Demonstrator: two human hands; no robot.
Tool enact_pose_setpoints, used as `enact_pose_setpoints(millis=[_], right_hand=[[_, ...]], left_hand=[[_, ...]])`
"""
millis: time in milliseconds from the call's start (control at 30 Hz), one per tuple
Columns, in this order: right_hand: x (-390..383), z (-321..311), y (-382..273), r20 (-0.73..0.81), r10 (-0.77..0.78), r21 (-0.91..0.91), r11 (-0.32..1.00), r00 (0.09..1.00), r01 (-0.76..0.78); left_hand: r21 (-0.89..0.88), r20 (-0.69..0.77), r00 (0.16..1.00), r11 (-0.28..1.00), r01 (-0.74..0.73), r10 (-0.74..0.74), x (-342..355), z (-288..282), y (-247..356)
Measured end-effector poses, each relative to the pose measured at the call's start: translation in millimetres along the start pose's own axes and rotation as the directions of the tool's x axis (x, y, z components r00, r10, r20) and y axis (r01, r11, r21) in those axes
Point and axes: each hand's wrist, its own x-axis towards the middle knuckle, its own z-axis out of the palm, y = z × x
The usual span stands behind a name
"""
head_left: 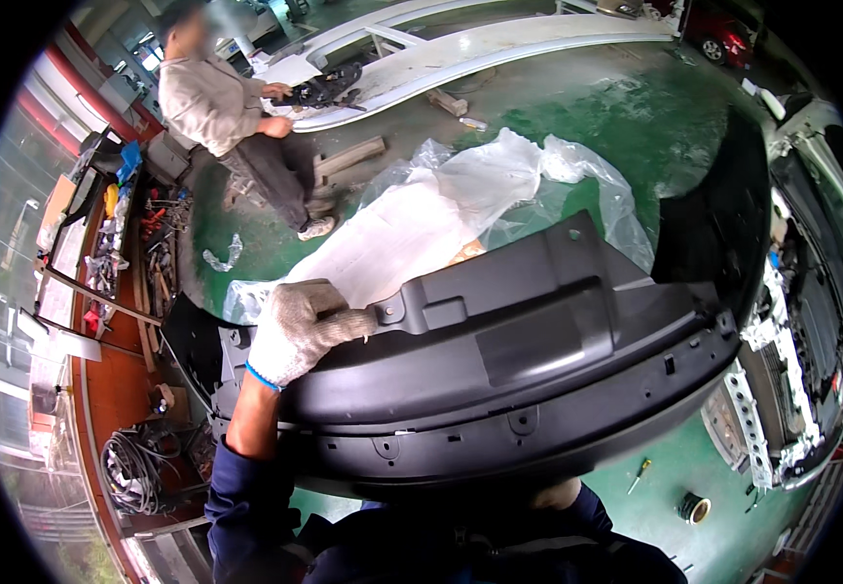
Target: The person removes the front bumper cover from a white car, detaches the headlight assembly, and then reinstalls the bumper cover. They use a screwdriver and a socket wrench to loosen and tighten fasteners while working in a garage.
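Note:
A large black plastic car bumper [392, 389] spans the view in front of my body. My left hand [300, 331], in a knitted white work glove with a blue cuff edge, is closed on the bumper's upper panel near its left end, by a small tab with a hole. My right hand is hidden under the bumper; only a bit of bare skin shows between its lower edge and my dark blue sleeve [592, 511]. Both ends of the bumper curve away from me, the right end [718, 214] rising higher.
Crumpled plastic sheeting [421, 224] lies on the green floor beyond. Another person [222, 107] stands at a long white frame [470, 54]. At right is a car's exposed front [782, 360]. A screwdriver [640, 475] and a round roll [694, 508] lie nearby; a cluttered bench [110, 389] is left.

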Motion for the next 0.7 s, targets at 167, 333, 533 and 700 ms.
enact_pose_setpoints(millis=[167, 333, 533, 700], right_hand=[[101, -15, 37, -0.009, 0.104, 0.514, 0.853, 0.994, -0.085], [183, -15, 54, 0.004, 0.239, 0.697, 0.696, 0.971, -0.175], [265, 7, 85, 0.090, 0.366, 0.763, 0.573, 0.926, -0.300], [336, 36, 135, 0.049, 0.227, 0.707, 0.680, 0.973, -0.194]], left_hand=[[-0.021, -0.110, 0.983, 0.989, 0.149, -0.150, 40, -14, -48], [0.057, -0.136, 0.956, 0.961, 0.269, -0.260, 74, -39, -97], [-0.126, -0.150, 0.916, 0.926, 0.355, -0.371, 111, -57, -173], [0.005, -0.074, 0.923, 0.925, 0.379, -0.377, 141, -79, -266]])
